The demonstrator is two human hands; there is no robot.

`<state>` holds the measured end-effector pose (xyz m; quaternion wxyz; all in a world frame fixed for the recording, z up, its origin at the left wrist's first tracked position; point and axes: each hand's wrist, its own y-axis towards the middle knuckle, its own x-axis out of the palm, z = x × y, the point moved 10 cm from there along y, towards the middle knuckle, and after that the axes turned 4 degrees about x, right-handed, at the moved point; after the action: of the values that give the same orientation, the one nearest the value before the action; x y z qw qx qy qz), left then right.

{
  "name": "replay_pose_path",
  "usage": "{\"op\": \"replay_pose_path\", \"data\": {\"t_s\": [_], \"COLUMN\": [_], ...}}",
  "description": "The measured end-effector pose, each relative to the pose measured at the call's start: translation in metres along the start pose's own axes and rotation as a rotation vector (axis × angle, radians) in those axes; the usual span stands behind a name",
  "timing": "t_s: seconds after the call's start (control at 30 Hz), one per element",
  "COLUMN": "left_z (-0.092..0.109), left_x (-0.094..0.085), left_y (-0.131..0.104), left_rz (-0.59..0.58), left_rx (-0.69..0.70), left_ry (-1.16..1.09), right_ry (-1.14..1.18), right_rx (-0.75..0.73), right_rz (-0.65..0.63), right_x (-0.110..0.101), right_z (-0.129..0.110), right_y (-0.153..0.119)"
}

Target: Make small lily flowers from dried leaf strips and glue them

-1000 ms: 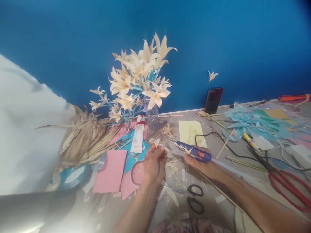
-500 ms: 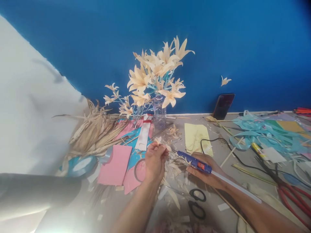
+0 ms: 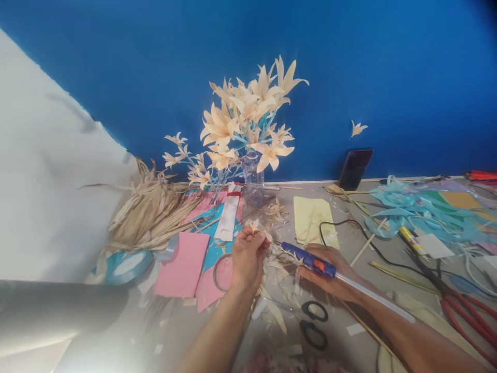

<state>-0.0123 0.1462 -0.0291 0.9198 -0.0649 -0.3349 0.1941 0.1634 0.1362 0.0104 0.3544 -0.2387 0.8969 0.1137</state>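
Note:
Between the fingertips of my left hand (image 3: 248,259) is a small cream husk flower (image 3: 254,226), its petals poking up past the thumb. My right hand (image 3: 324,267) is wrapped round a blue hot glue gun (image 3: 308,259) with an orange-red part on its body. A long clear glue stick (image 3: 375,298) sticks out of its back end along my forearm. The gun's tip points left, close to the petals; whether it touches them I cannot tell. Husk scraps (image 3: 277,259) lie beneath both hands.
A clear bottle (image 3: 254,178) holds a bunch of cream flowers (image 3: 248,109). Dried husks (image 3: 143,212) and pink sheets (image 3: 182,264) lie left. A phone (image 3: 355,170) leans on the wall. Red-handled scissors (image 3: 462,305), a black cord (image 3: 363,228) and blue ribbon (image 3: 411,202) lie right.
The view has shifted very slightly. Both hands keep nearly the same pose, with the glue gun tip still beside the small flower.

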Motion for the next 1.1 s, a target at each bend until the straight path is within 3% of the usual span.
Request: {"op": "replay_pose_path", "data": {"t_s": [0.8,1.1], "left_z": [-0.001,-0.011], "left_x": [0.0,-0.006], "left_y": [0.002,0.004], "left_rz": [-0.018,0.019], "left_rx": [-0.006,-0.097], "left_ry": [-0.035,-0.126], "right_ry": [-0.078,-0.105], "right_rx": [0.025,-0.079], "right_rz": [-0.009,0.074], "right_x": [0.0,-0.011], "right_z": [0.001,-0.009], "right_y": [0.0,-0.003]}}
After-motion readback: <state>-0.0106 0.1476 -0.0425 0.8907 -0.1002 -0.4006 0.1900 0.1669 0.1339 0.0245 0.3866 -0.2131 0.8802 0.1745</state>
